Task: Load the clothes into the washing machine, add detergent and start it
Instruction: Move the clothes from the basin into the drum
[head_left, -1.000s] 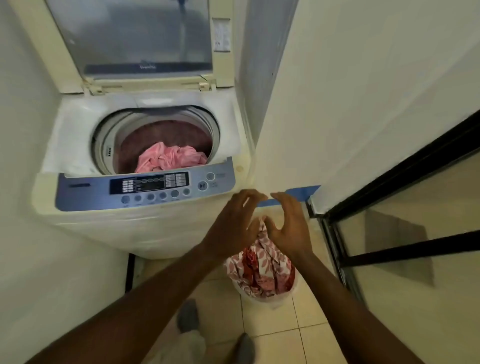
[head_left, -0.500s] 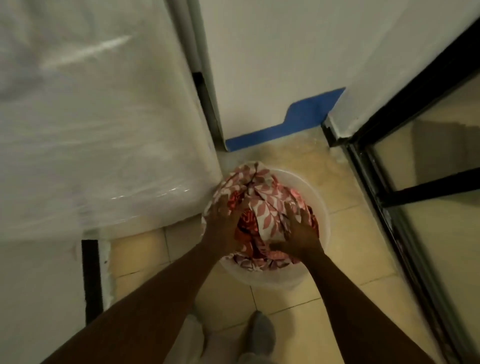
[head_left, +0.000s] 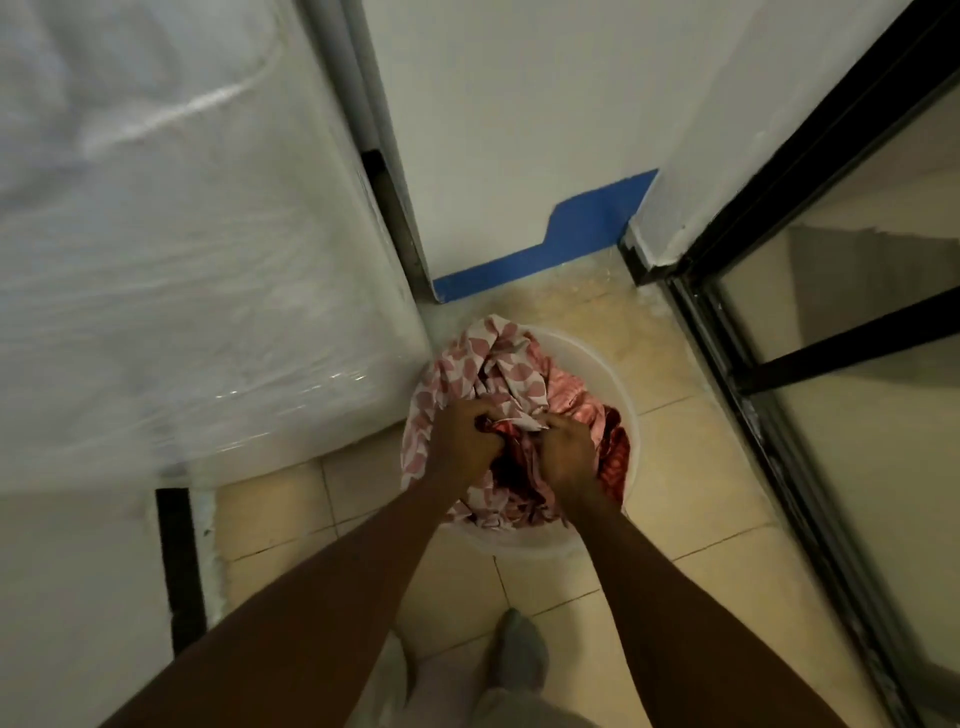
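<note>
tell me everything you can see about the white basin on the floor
The white basin is round, looks like thin translucent plastic, and sits upright on the beige floor tiles, close beside the plastic-wrapped washing machine; whether they touch is unclear. It is heaped with crumpled clothes, a white-and-red leaf print over darker red fabric, spilling over its left rim. The left hand and right hand are both closed in a grip on the clothes inside.

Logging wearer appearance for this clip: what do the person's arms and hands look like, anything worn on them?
Both forearms are bare to the frame's bottom edge, no sleeves in view. No watch, bracelet, ring or glove is visible on the left hand or right hand.
</note>
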